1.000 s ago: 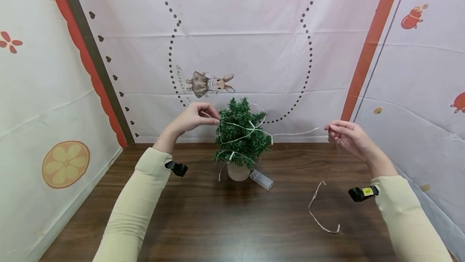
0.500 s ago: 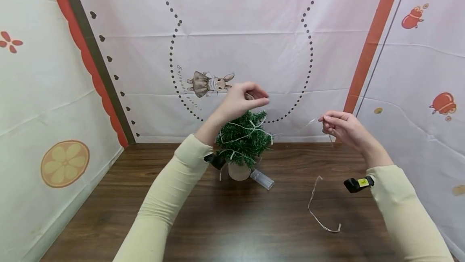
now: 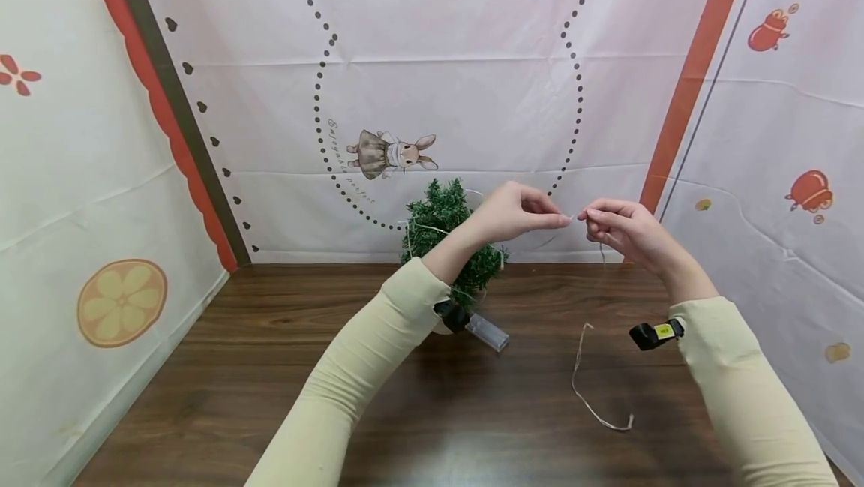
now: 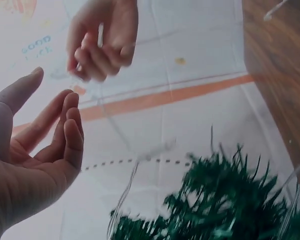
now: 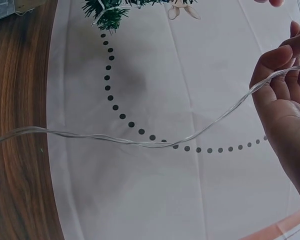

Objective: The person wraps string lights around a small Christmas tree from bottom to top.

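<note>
A small green artificial Christmas tree (image 3: 439,205) stands at the back of the table, partly hidden behind my left arm. Thin clear wire string lights (image 5: 155,144) are draped on the tree and run to my right hand (image 3: 624,232). My right thumb and fingers pinch this wire, and a length of it hangs down below them. Close to the right fingertips is my left hand (image 3: 523,213), reached across in front of the tree. In the left wrist view, its thumb and fingers (image 4: 72,100) stand apart with nothing between them.
A clear battery box (image 3: 487,332) lies beside the tree's base. A tail of the wire (image 3: 580,382) curves low at the right in the head view, over the brown wooden table (image 3: 513,412). Printed cloth (image 3: 445,97) encloses the back and sides.
My left hand has left the tree's left side and crossed over to the right, up to the right hand. The right hand has shifted slightly left and up, still holding the wire.
</note>
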Demonstrator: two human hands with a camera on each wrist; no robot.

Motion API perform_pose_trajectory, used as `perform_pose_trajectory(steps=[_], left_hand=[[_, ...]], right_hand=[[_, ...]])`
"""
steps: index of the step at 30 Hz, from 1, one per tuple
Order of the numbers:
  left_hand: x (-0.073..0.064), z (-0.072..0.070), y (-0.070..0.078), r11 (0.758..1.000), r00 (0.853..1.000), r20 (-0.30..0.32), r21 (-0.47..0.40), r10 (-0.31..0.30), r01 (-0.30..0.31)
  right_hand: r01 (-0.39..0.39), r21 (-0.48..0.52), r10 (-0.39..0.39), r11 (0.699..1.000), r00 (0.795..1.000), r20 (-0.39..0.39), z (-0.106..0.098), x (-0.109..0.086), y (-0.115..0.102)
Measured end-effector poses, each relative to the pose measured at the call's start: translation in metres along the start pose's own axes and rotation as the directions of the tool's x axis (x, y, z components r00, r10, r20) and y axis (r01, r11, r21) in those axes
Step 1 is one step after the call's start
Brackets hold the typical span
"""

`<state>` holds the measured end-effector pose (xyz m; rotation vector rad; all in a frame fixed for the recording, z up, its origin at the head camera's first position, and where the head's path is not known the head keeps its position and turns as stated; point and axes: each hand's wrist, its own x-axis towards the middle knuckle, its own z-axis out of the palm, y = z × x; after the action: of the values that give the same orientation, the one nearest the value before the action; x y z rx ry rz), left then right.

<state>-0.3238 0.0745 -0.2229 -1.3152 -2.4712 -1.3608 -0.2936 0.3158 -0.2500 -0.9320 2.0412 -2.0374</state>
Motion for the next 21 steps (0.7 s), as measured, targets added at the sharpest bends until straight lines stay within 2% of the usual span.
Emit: perform_pose_trajectory(steps=[3,7,15,21], left_hand=[[0.001,0.007,0.002,1.0,1.0,-0.006,-0.024,-0.019,0.019],[0.006,0.01,0.004,0.998,0.999,-0.014,-0.03,-0.052,0.052],[0.016,0.007,0.014,0.99,0.991,0.01,0.045,-0.132,0.132],[0.017,0.008,0.016,0.99,0.991,0.017,0.044,-0.136,0.135]], right_hand=[[-0.002,-0.01,0.002,1.0,1.0,-0.002,0.0,0.001,0.0],[-0.004,-0.021,0.004,1.0,1.0,0.001,-0.002,0.001,0.001],[0.002,-0.045,-0.002,0.999,1.0,-0.006,-0.001,0.003,0.0],[0.023,-0.042,-0.022,0.999,0.999,0.03,0.0,0.004,0.002]])
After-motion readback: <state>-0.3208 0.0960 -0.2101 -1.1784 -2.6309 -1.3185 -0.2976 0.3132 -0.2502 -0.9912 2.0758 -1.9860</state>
